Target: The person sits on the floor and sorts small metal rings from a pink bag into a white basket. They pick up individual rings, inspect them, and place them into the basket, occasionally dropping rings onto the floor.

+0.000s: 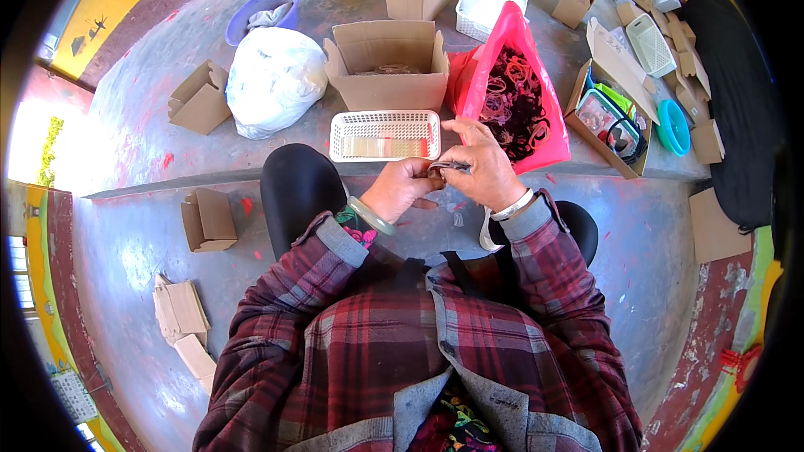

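Note:
My left hand (397, 192) and my right hand (492, 171) meet in front of my body, both with closed fingertips. Pinched between them is a small dark band-like piece (453, 166); its exact kind is too small to make out. Just beyond the hands sits a white plastic basket (337, 138) with pale, flat strips in it. To the right of the basket stands a bright pink bag (553, 136), its mouth open on many dark and pink hair ties (512, 100). Part of the dark piece is covered by my fingers.
Behind the basket is an open cardboard box (389, 90). A stuffed white plastic bag (276, 79), a purple basin (237, 27) and small cartons (209, 219) lie leftward. At right are a box of packages (586, 110), a turquoise basket (672, 127) and a step edge (167, 188).

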Motion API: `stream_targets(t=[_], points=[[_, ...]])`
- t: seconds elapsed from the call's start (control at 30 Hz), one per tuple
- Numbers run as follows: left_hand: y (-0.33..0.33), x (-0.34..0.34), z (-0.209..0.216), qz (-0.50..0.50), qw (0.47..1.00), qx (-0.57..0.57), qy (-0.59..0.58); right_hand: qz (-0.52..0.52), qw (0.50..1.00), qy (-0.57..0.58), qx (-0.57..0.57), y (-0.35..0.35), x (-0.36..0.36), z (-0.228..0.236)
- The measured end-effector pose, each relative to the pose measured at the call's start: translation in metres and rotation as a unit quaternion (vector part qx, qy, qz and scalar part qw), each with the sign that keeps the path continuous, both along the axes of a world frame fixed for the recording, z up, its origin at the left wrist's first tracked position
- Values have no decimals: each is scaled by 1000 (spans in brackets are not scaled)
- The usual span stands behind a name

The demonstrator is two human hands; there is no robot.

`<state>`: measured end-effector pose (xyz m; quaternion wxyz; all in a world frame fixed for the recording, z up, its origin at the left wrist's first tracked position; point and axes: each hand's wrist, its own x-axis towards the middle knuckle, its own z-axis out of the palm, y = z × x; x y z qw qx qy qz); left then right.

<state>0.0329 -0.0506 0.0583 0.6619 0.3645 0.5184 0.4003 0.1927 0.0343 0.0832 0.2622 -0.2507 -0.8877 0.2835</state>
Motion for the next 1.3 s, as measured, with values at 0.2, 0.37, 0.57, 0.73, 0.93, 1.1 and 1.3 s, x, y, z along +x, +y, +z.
stream_targets(t=[0.2,0.37,0.57,0.73,0.93,1.1,1.3], points=[[-2,0,3,0,1000,-16,-23,28,999,-10,-37,5,2,-11],[-1,-1,5,2,998,-25,-54,54,995,-31,-75,9,5,-12],[-1,4,13,-4,999,-15,-36,87,989,-77,-92,8,5,-10],[-1,5,8,-22,1000,7,-4,124,981,-120,-92,8,6,-17],[0,11,1,-32,998,36,50,167,969,-160,-82,10,5,-35],[-1,13,-1,-38,997,39,48,188,963,-175,-83,13,7,-42],[-2,13,8,-26,999,12,33,153,965,-181,-109,10,9,-28]])
